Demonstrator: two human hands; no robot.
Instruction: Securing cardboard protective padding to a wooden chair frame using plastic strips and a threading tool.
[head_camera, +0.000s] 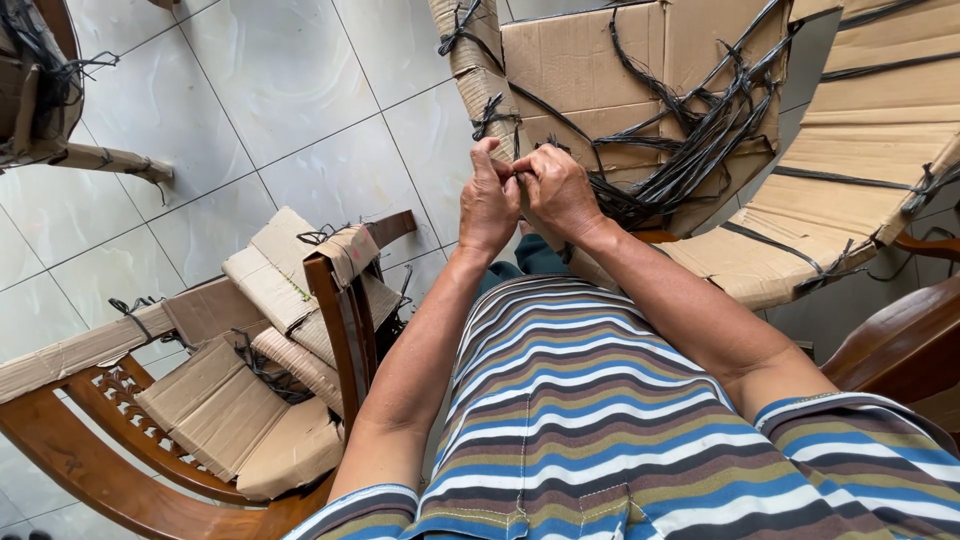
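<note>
Hands meet just in front of the cardboard-wrapped chair (640, 90), which stands ahead of the person and serves as the reference for everything else. Left hand (487, 205) and right hand (558, 190) are pressed together, fingers curled tight, pinching what looks like a strand of the black plastic strapping (700, 140) that binds the cardboard to the chair; the exact bit pinched is hidden between the fingertips. Both hands are closed rather than spread, seemingly because the thin strap needs a firm two-sided pinch. A bundle of that strapping runs across the cardboard right of the hands. Left of the wrapped chair, lower down, stands another wooden chair (120, 470) padded with cardboard pieces (250, 400). Pale floor tiles (280, 100) lie beneath, and a striped shirt (590, 420) fills the foreground.
</note>
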